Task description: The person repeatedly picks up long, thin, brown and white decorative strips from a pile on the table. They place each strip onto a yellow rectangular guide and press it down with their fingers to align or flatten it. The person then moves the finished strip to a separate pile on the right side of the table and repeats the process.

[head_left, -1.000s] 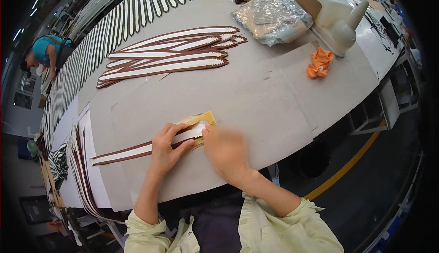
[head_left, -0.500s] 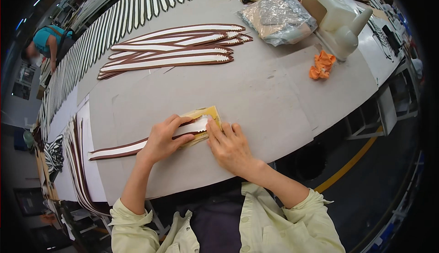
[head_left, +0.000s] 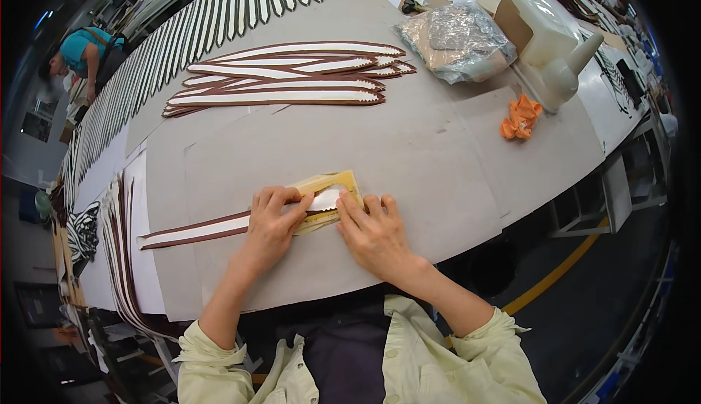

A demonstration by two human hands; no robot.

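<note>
Behind the bare left hand [head_left: 274, 221] and right hand [head_left: 374, 240] are rolled, pale yellow-green sleeves [head_left: 208, 360]. The open shirt [head_left: 420, 353] shows dark purple clothing [head_left: 343, 360].

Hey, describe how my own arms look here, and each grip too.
The left grip and right grip are both bare, five-fingered hands; no glove, ring or watch shows. The forearms are bare as well, up to pale yellow-green sleeves, loose, creased and pushed back. I see no cables.

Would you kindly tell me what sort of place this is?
Probably a workshop or factory floor: a pile of brown-edged white strips on a grey-covered table, a long row of dark-edged white strips, and another person in a teal top stooping beyond it.
</note>
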